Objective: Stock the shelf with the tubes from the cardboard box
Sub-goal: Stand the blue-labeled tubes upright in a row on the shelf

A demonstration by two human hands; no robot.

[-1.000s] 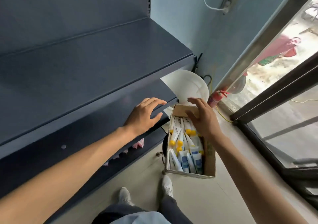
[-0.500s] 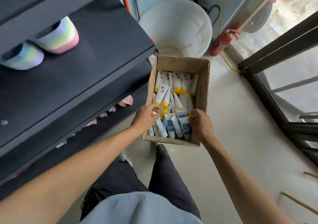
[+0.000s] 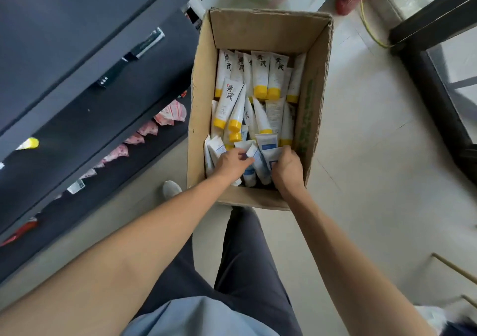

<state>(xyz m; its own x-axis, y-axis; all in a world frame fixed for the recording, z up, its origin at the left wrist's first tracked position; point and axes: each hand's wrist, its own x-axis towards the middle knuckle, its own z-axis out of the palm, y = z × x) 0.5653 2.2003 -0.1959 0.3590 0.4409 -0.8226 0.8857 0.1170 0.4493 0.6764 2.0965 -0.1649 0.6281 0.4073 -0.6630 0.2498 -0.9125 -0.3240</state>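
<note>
Now both hands, left hand (image 3: 231,164) and right hand (image 3: 287,169), fingers curled on blue-white tubes (image 3: 259,165) inside cardboard box (image 3: 263,29)

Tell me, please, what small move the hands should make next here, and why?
Probably close the grip and lift the blue-labelled tubes straight up. Both the left hand and right hand are already down among them at the near end of the cardboard box, fingers curled on tubes, and nothing has yet gone towards the dark shelf.

The yellow-capped tubes (image 3: 260,73) in the cardboard box (image 3: 263,29) bear black Chinese characters reading 黄芪.
</note>
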